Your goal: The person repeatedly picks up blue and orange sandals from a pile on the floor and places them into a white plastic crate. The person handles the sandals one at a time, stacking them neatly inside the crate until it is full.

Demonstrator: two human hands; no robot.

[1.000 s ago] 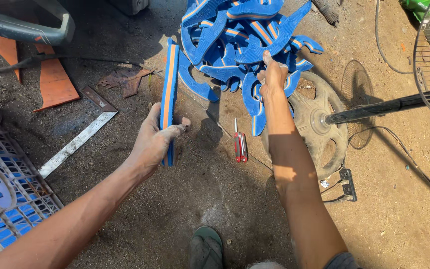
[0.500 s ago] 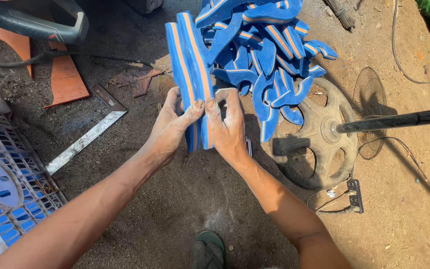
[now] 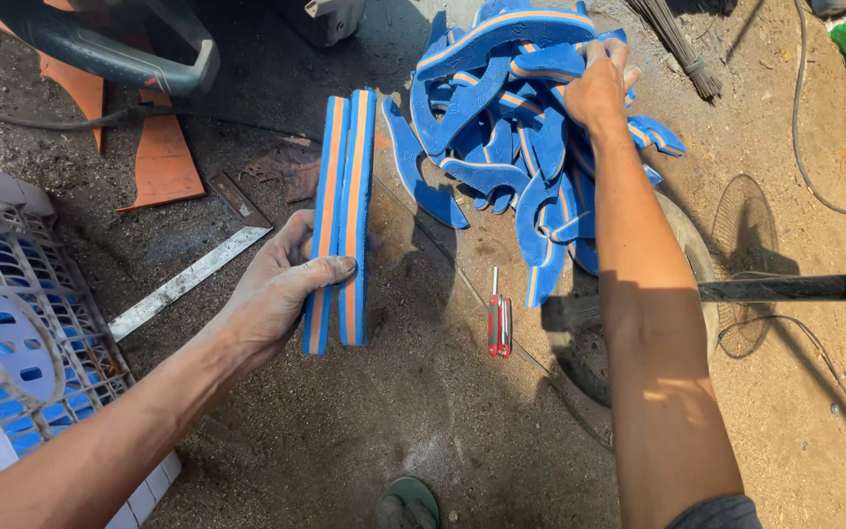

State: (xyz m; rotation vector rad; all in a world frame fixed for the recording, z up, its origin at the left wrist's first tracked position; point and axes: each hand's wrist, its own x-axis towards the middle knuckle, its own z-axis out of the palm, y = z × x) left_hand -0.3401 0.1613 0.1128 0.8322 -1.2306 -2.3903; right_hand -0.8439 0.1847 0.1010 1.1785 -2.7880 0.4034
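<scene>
Two blue foam strips with orange cores (image 3: 341, 220), held side by side and edge-on, upright above the dirt floor (image 3: 423, 431), pinched in the left hand (image 3: 281, 289), thumb across their faces and fingers curled behind. Further out and to the right, right hand (image 3: 599, 88) reaching onto a heap of curved blue-and-orange foam offcuts (image 3: 501, 127), fingers closed over one piece at the top of it. Between the two hands, lower down, a small red-handled screwdriver (image 3: 498, 318) flat on the ground. Left of the left hand, a metal ruler (image 3: 188, 282) and a white-and-blue plastic crate (image 3: 12, 333). Beyond these, orange sheet scraps (image 3: 164, 162).
</scene>
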